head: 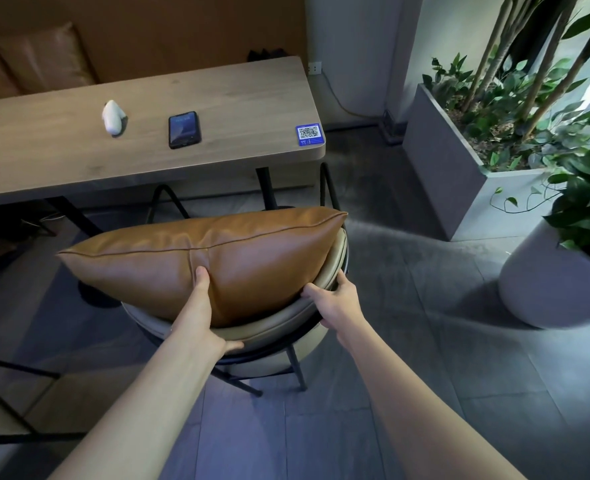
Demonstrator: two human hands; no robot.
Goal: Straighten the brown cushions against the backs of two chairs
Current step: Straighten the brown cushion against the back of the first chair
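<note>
Gripping the brown cushion (217, 251) is the left hand (202, 306), while the right hand (335, 299) clasps the chair back (279, 315).

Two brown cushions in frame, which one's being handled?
The brown cushion on the near chair, pressed by the left hand. The other cushion sits untouched behind the table.

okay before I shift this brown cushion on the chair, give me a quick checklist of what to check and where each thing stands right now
1. Left hand on the brown cushion: ok, thumb pressed into its face.
2. Right hand steadying the chair back: ok, gripping the rim.
3. Cushion level: not ok, its left corner overhangs the chair and sits lower.
4. Cushion seated flat against the back: cannot tell from above.
5. Clear of the table: ok, phone sits well away.
6. Second chair's cushion: cannot tell, out of view.
</note>
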